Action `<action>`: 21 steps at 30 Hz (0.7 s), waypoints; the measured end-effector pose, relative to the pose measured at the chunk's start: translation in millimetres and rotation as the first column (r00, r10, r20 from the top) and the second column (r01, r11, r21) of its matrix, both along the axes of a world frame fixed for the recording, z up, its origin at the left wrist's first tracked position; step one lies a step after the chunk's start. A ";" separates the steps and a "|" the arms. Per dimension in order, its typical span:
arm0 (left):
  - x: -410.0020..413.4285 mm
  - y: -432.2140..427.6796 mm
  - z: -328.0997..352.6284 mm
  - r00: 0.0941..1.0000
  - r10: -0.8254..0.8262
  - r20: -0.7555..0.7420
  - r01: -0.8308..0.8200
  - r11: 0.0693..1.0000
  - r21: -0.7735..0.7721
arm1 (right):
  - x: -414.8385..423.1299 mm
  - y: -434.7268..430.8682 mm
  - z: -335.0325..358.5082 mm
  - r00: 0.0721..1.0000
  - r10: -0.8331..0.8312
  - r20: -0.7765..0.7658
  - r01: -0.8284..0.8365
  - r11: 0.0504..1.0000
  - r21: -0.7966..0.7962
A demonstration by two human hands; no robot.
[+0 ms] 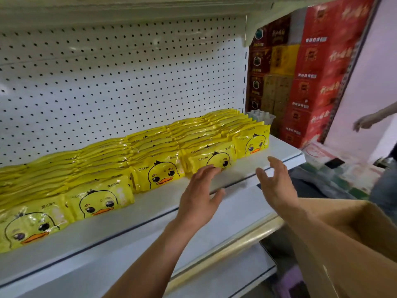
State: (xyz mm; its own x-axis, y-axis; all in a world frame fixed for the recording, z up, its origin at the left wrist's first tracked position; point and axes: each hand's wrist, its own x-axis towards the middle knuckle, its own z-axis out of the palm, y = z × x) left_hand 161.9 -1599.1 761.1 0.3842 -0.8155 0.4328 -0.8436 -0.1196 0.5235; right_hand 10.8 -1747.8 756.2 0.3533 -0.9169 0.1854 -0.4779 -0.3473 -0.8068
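Note:
Several rows of yellow packs printed with a duck face stand leaning back on a white shelf, running from the left edge to the shelf's right end. My left hand hovers with fingers spread just in front of one pack, fingertips at its lower edge. My right hand is held up with straight fingers over the shelf's front edge, to the right of that pack, and holds nothing.
A white pegboard backs the shelf. An open cardboard box sits at the lower right under my right forearm. Stacked red and yellow cartons stand beyond the shelf end. Another person's hand reaches in at the right edge.

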 end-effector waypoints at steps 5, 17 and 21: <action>-49.0 11.3 -3.7 0.938 -0.112 -0.328 0.127 0.992 0.026 | -54.1 28.3 -10.3 0.996 -0.073 -0.046 0.077 0.993 0.086; -169.3 -50.5 -60.8 0.585 -0.019 -0.811 0.383 0.887 0.256 | -227.1 18.6 -85.6 0.910 -0.337 -0.240 0.386 0.901 0.198; -202.0 -100.9 -95.0 0.528 0.050 -0.848 0.441 0.837 0.324 | -270.0 -7.1 -116.4 0.881 -0.397 -0.259 0.461 0.845 0.272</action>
